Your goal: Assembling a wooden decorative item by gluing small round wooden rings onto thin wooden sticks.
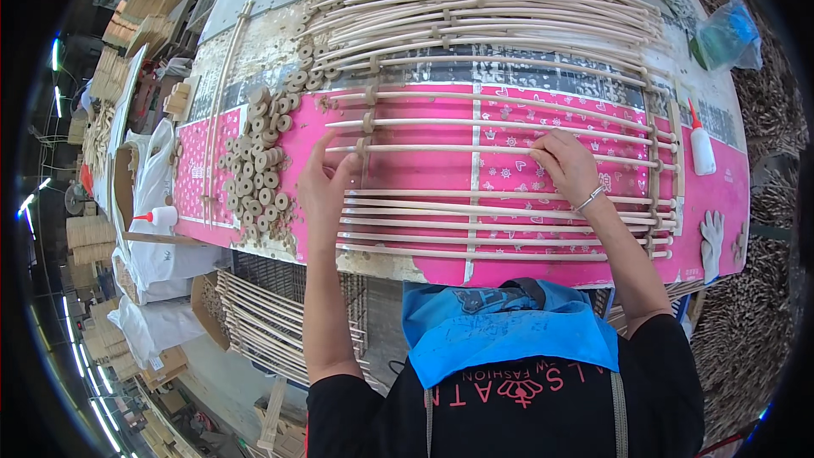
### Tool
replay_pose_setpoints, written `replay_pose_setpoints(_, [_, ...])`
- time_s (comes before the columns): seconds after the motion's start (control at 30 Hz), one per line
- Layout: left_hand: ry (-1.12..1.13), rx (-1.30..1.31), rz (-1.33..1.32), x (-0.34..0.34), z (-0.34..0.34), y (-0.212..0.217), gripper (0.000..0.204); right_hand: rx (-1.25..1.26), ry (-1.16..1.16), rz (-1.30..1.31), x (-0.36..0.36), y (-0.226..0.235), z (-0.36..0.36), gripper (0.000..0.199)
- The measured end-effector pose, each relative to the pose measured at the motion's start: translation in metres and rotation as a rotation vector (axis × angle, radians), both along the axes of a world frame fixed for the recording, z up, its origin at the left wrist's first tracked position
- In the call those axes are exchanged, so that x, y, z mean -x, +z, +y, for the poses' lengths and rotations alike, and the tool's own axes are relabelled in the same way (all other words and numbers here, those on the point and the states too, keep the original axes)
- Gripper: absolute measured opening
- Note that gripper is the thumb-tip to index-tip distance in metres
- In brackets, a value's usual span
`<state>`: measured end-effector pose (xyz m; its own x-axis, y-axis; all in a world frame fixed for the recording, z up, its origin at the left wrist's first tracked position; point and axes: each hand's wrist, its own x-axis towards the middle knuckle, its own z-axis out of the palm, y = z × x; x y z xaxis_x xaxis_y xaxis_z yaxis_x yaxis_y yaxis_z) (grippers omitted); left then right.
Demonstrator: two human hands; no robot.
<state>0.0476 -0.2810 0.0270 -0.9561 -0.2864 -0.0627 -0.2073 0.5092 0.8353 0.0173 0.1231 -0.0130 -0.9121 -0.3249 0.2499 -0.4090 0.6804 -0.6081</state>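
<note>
Pink table [424,174]: both hands [326,187] [566,165] flat on rods [509,123] (fingertip grip unclear).

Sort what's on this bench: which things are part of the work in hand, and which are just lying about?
In use: left hand and right hand on the rattan rods; small wooden rings heaped beside them.

Lying about: glue bottle, white glove, plastic bag, loose sticks.

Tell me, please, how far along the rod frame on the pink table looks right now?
Done: many long wooden rods already lie in parallel rows across the pink table, several carrying spacer rings. In hand: the left hand and right hand press on a middle rod. Left: a heap of loose wooden rings beside the left hand remains unused.
</note>
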Motion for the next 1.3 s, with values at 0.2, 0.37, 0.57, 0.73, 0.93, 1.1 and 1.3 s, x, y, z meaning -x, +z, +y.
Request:
replay_pose_setpoints(0.2, [-0.251,0.8,0.279,0.008,-0.004,-0.003,0.054,0.023,0.008,-0.025,0.002,-0.005,-0.001,0.014])
replay_pose_setpoints(0.37, [-0.319,0.804,0.281,0.016,-0.004,-0.015,0.05,-0.006,-0.01,-0.028,0.003,-0.008,0.0,0.016])
replay_pose_setpoints(0.57, [-0.305,0.689,0.317,0.025,-0.008,-0.028,0.045,0.052,0.029,-0.007,0.007,-0.021,-0.003,0.016])
replay_pose_setpoints(0.73, [-0.287,0.8,0.276,0.015,-0.011,-0.025,0.049,-0.046,-0.019,0.13,0.007,-0.028,-0.02,0.013])
replay_pose_setpoints(0.93, [-0.316,0.837,0.294,0.023,0.007,-0.023,0.049,-0.088,-0.084,0.112,0.006,-0.028,-0.008,0.014])
replay_pose_setpoints(1.1, [-0.306,0.87,0.294,0.021,0.007,-0.021,0.048,-0.095,-0.098,0.167,0.009,-0.03,-0.009,0.014])
replay_pose_setpoints(1.3, [-0.347,0.796,0.388,0.024,0.025,-0.017,0.052,-0.115,-0.095,0.179,0.006,-0.031,-0.009,0.013])
